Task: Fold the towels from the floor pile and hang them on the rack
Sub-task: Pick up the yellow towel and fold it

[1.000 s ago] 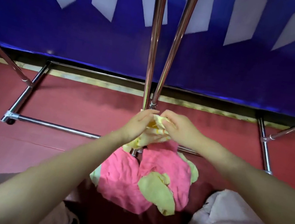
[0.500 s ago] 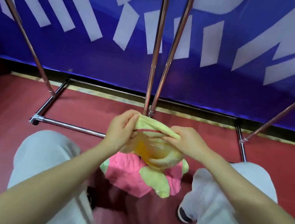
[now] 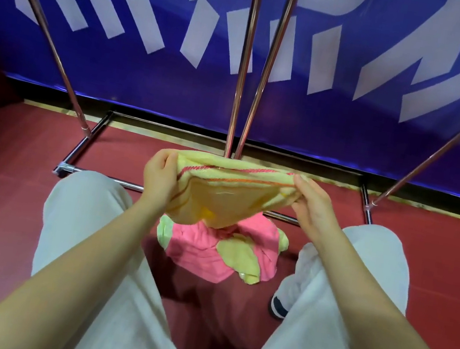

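A yellow towel [image 3: 219, 197] with a red stitched edge hangs stretched between my hands above the floor. My left hand [image 3: 160, 176] grips its left end, fingers curled over the hem. My right hand [image 3: 313, 205] pinches the right end. Directly below lies the floor pile [image 3: 209, 251], pink towels mixed with pale green ones. The chrome rack [image 3: 239, 84] rises just behind the towel, with two centre poles and slanted side poles.
The rack's base bars [image 3: 84, 147] frame the red floor [image 3: 8, 183] ahead. A blue banner wall [image 3: 322, 123] with white shapes stands right behind the rack. My legs in light trousers flank the pile, and a shoe [image 3: 278, 306] shows beside it.
I have lifted the yellow towel off the pile and pulled my hands apart, spreading it from a bunched wad into a stretched strip. The view has risen, away from the floor.
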The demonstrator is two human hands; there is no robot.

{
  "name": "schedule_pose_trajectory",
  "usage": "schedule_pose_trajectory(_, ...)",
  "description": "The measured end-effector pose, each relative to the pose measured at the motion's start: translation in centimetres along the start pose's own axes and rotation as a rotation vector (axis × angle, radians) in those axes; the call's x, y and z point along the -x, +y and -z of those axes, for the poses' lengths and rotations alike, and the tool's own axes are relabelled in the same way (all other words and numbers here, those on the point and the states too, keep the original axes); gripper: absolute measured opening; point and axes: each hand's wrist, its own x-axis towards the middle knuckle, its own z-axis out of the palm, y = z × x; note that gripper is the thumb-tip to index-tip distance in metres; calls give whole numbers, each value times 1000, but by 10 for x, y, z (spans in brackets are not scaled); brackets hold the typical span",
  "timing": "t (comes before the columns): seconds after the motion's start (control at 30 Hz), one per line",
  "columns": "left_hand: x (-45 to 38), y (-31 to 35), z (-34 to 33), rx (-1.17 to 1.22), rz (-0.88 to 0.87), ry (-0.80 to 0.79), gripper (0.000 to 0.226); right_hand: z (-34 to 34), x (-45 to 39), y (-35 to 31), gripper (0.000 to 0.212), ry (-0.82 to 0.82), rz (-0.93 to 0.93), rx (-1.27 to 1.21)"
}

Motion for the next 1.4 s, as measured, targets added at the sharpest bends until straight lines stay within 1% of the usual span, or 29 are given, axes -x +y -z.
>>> schedule_pose_trajectory(0.03, 1, -1, -2, 22, 47, -24, 25, -2, 1, -1, 14, 54, 29, 69)
schedule_pose_trajectory(0.07, 3, -2, -5, 37, 108, -61, 28, -5, 3, -2, 14, 111, 86, 232)
schedule_pose_trajectory(0.13, 7, -5, -13, 56, 229, -145, 30, -12, 8, -1, 14, 215, 237, 662)
schedule_pose_trajectory(0.17, 10, -7, -17, 73, 280, -179, 28, -17, 11, 0, 14, 210, 307, 788)
schedule_pose_trajectory(0.2, 15, -9, -22, 102, 330, -208, 24, -22, 13, 1, 12, 176, 343, 836)
schedule_pose_trajectory(0.27, 28, -7, -30, 180, 429, -269, 13, -33, 18, 4, 8, 102, 357, 847)
schedule_pose_trajectory(0.33, 39, -2, -38, 212, 456, -331, 16, -42, 22, 9, 9, 40, 345, 823)
schedule_pose_trajectory(0.47, 58, 6, -46, 262, 410, -462, 30, -56, 28, 20, 19, -93, 347, 745)
schedule_pose_trajectory(0.57, 70, 9, -47, 332, 375, -518, 30, -63, 28, 27, 18, -134, 343, 770)
schedule_pose_trajectory(0.63, 74, 10, -46, 400, 361, -488, 26, -68, 26, 29, 16, -129, 329, 752)
schedule_pose_trajectory(0.7, 75, 7, -43, 431, 338, -425, 25, -71, 25, 32, 15, -112, 312, 732)
schedule_pose_trajectory(0.77, 76, 2, -40, 394, 272, -379, 29, -74, 24, 36, 13, -95, 309, 732)
schedule_pose_trajectory(0.87, 81, 2, -35, 320, 192, -324, 19, -76, 23, 42, 10, -75, 301, 740)
schedule_pose_trajectory(0.97, 77, 2, -34, 294, 184, -232, 14, -77, 25, 46, 6, -89, 297, 724)
schedule_pose_trajectory(1.03, 71, 2, -31, 325, 194, -166, 14, -76, 25, 50, 2, -135, 258, 734)
schedule_pose_trajectory(1.1, 64, 1, -28, 344, 197, -125, 14, -73, 24, 54, 6, -199, 225, 810)
schedule_pose_trajectory(1.17, 57, 1, -22, 358, 195, -84, 15, -69, 22, 59, 14, -238, 238, 883)
schedule_pose_trajectory(1.27, 42, -1, -11, 411, 229, -3, 19, -60, 20, 61, 27, -244, 270, 935)
schedule_pose_trajectory(1.4, 26, -7, 3, 451, 252, 40, 21, -42, 14, 69, 34, -272, 224, 1016)
